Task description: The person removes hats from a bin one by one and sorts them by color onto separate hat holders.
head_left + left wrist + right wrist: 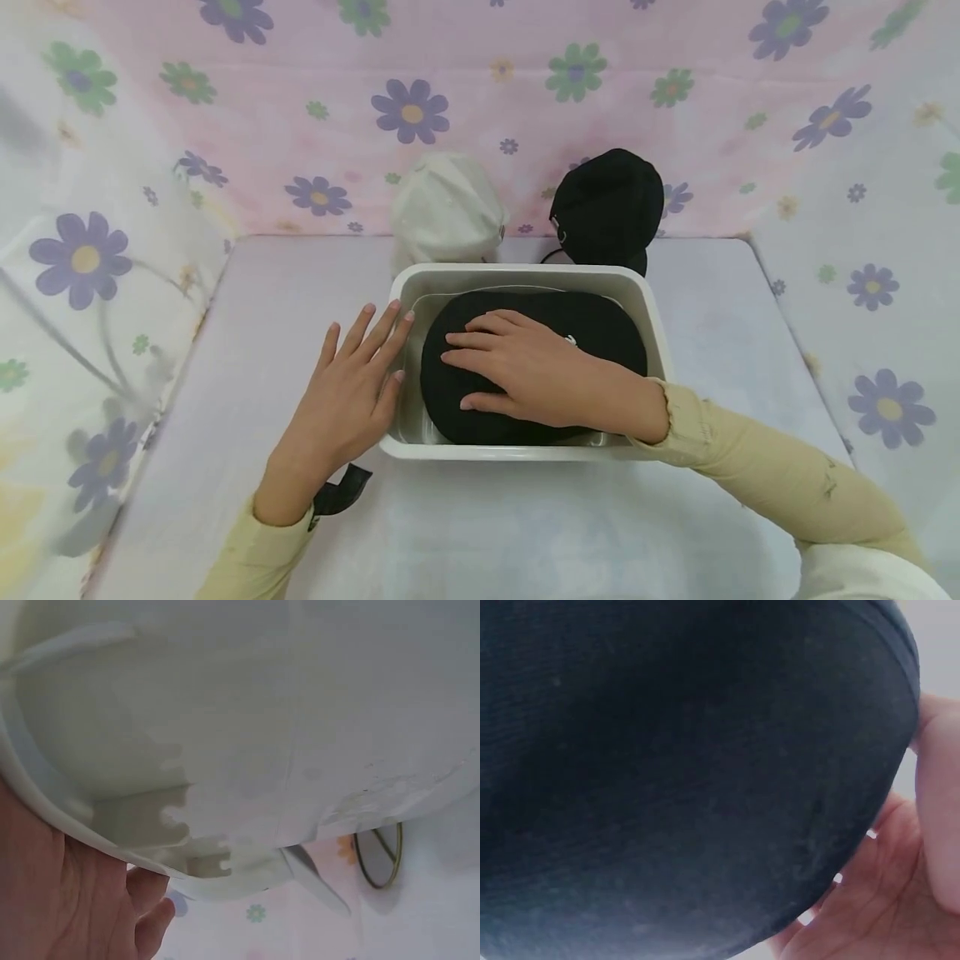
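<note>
A black cap with a small white mark lies inside a white rectangular plastic bin. My right hand rests palm down on top of the cap, its fingers extended and a little apart. Dark cloth of the cap fills most of the right wrist view, where part of the right hand shows at the lower right. Fingers straight and spread, my left hand touches the bin's left side. In the left wrist view that hand lies along the pale bin.
Behind the bin stand a cream cap on the left and another black cap on the right. Flower-patterned cloth encloses the pale table at the back and sides. A black strap sits at the left wrist.
</note>
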A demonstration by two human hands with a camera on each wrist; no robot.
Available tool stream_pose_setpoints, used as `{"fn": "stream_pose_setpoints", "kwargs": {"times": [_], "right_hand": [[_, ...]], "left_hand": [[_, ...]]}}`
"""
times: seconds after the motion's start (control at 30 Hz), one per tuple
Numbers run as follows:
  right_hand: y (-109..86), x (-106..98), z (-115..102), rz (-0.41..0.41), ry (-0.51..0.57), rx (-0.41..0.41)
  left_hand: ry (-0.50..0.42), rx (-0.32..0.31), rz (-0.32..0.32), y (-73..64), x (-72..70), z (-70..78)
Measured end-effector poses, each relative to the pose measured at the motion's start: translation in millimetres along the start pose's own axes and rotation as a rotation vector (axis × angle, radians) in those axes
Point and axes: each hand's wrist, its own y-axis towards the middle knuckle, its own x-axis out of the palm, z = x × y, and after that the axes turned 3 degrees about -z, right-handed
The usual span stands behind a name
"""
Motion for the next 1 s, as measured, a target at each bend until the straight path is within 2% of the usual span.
{"fn": "stream_pose_setpoints", "kwargs": {"times": [0.27, 0.5, 0.8, 1.0], "right_hand": [[0.2, -2, 3, 0.049, 0.106, 0.045], [0.0, 0, 8, 0.071, 0.100, 0.086], [-7.8, -4, 20, 0.099, 0.255, 0.037], [-16.7, -9, 25, 0.166, 0.336, -0.018]], "left_hand": [[0.011, 0.029, 0.023, 0.3, 0.6, -0.4], [0.017, 0.045, 0.037, 0.6, 1.4, -1.0], [0.004, 0.051, 0.050, 2.0, 3.5, -1.0], [-0.017, 0.039, 0.055, 0.2, 3.5, -1.6]]}}
